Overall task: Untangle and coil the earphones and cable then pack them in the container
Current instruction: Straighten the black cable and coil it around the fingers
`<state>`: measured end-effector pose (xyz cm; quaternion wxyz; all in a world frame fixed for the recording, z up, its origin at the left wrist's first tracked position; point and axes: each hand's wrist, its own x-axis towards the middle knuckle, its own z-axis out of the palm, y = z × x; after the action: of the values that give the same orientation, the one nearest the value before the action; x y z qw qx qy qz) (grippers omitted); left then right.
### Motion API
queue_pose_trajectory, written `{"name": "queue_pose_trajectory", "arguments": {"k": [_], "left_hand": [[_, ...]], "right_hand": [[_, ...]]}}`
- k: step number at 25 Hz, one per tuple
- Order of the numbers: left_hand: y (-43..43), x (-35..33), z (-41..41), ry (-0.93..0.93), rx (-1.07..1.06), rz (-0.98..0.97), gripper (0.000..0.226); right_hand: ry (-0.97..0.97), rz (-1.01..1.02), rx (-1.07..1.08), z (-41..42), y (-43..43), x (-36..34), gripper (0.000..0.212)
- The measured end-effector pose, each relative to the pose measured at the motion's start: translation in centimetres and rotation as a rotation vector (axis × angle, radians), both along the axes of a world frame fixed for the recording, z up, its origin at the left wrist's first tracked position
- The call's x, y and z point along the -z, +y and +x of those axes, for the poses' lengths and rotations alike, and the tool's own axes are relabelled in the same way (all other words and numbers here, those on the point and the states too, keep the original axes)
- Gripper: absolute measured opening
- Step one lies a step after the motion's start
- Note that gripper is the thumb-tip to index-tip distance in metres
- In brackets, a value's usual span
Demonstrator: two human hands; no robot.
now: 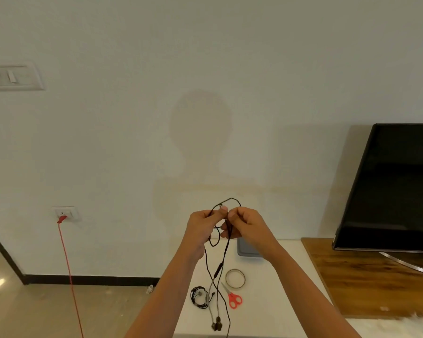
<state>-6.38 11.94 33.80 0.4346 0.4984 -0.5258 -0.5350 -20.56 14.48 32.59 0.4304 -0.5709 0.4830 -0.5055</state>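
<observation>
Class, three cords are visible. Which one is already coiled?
The small black cable bundle on the white table, left of the red-handled scissors. The black earphones dangle in loose tangled loops; the red cord hangs straight.

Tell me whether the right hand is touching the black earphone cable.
Touching. The head view shows the right hand pinching the black earphone cable between thumb and fingers, close beside the left hand.

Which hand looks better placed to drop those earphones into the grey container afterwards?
Probably the right hand: the grey container shows just below its wrist, while the left hand is further off. Both pinch the earphones now.
</observation>
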Motion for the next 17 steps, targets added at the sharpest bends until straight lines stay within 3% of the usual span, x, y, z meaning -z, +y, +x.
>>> {"name": "queue_pose_trajectory", "arguments": {"k": [6,10,14,17], "left_hand": [[-1.1,-1.1,0.9,0.132,-0.144,0.044,0.016],[-2.1,-3.2,2.2,0.174,-0.244,-0.024,0.016],[-2.7,-4.8,2.9,0.232,-0.311,-0.049,0.015],[-2.9,-5.5,3.3,0.227,-0.306,-0.076,0.015]], "right_hand": [[-0.089,0.064,-0.252,0.5,0.8,1.8,0.029],[-0.111,0.118,-0.279,-0.8,1.3,3.9,0.033],[0.112,0.202,-0.249,-2.1,1.5,5.7,0.04],[0.097,0.245,-0.233,-2.4,1.8,6.9,0.043]]}}
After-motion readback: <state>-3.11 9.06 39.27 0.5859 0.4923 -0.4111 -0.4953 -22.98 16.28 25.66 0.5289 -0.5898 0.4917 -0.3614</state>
